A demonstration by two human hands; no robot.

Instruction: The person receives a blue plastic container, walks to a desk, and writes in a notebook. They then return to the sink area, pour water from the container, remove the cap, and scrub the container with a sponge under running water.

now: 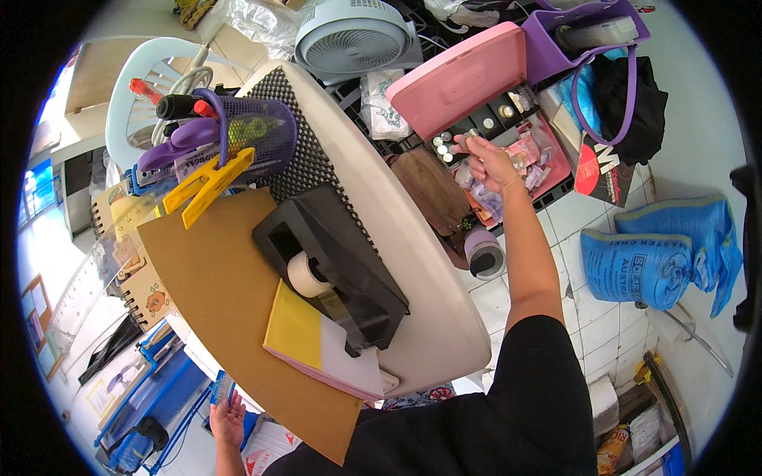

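Note:
My right arm reaches out to a pink lidded box (548,184) at the upper right. My right hand (492,165) is over its black coin tray (486,127), with thumb and fingers drawn together at the coins. Whatever sits between those fingertips is too small to make out. Several coins (442,146) stand in the tray's slots, and crumpled banknotes (524,151) lie in the box beside my hand. Low on the left, my left hand (228,420) holds a small blue packet (223,387) by its lower end; its kind is unclear.
On the white table (444,317) are a black tape dispenser (333,270), brown cardboard (214,278), a yellow-and-white paper pad (305,333) and a mesh pen holder (266,135). A grey fan (353,40), purple bag (548,40), lilac tumbler (482,250) and blue sacks (643,266) stand around it.

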